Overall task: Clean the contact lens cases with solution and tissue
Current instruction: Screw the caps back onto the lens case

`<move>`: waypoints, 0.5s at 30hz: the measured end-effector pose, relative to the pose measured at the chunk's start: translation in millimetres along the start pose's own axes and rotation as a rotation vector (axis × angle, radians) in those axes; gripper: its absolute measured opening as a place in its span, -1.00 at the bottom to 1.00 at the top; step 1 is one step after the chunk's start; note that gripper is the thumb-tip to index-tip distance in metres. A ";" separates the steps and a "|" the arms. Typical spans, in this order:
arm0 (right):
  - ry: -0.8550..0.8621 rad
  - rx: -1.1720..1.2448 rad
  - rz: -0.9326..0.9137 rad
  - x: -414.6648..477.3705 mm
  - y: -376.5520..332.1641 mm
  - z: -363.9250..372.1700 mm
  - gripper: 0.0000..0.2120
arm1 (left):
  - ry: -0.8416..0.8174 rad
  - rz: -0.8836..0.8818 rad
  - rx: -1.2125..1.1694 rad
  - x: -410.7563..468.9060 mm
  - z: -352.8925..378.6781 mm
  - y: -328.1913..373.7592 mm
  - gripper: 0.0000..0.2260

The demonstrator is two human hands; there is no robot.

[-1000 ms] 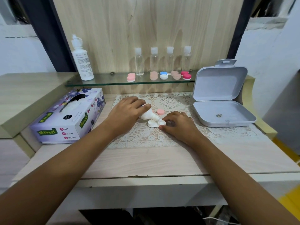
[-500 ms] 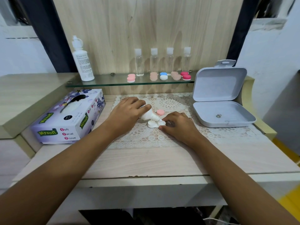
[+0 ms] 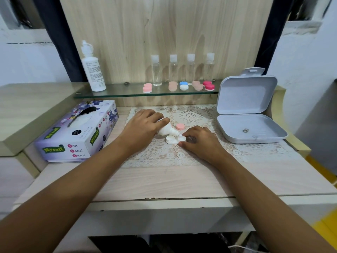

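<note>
A white contact lens case [image 3: 171,140] lies open on the lace mat [image 3: 164,154]. My left hand [image 3: 144,127] grips a small white solution bottle [image 3: 166,132], tipped so its nozzle points down over the case's right well. My right hand [image 3: 198,141] steadies the case's right end with its fingertips. A pink cap [image 3: 180,126] lies just behind the case. A purple tissue box [image 3: 78,132] sits to the left.
On the glass shelf [image 3: 127,92] stand a large white bottle [image 3: 93,70], several small clear bottles [image 3: 173,70] and several pink, blue and white lens cases [image 3: 183,85]. An open grey box [image 3: 248,114] sits at the right. The table's front edge is near me.
</note>
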State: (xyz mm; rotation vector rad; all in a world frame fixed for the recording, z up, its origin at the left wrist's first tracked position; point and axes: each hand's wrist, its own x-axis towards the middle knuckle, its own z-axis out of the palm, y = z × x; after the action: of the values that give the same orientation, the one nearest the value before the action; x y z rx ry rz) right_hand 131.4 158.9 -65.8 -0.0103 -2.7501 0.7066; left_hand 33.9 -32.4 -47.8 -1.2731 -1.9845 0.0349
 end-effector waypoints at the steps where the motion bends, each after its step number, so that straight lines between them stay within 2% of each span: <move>1: 0.001 0.002 0.001 0.1 0.2 0.3 -0.76 | -0.005 -0.006 -0.006 -0.6 0.3 0.2 -0.62; 9: 0.003 0.005 -0.001 0.6 1.9 1.3 -0.75 | -0.044 -0.186 -0.107 -8.3 2.2 5.6 -0.52; 15: 0.001 0.005 0.004 0.5 2.0 1.1 -0.74 | 0.021 -0.647 -0.459 -6.5 0.5 6.2 -0.53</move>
State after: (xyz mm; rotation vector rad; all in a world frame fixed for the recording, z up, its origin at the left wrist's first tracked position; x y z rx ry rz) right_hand 130.5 160.2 -67.5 -0.0152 -2.7480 0.7148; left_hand 39.7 -34.2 -54.4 -0.8176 -2.3758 -0.7792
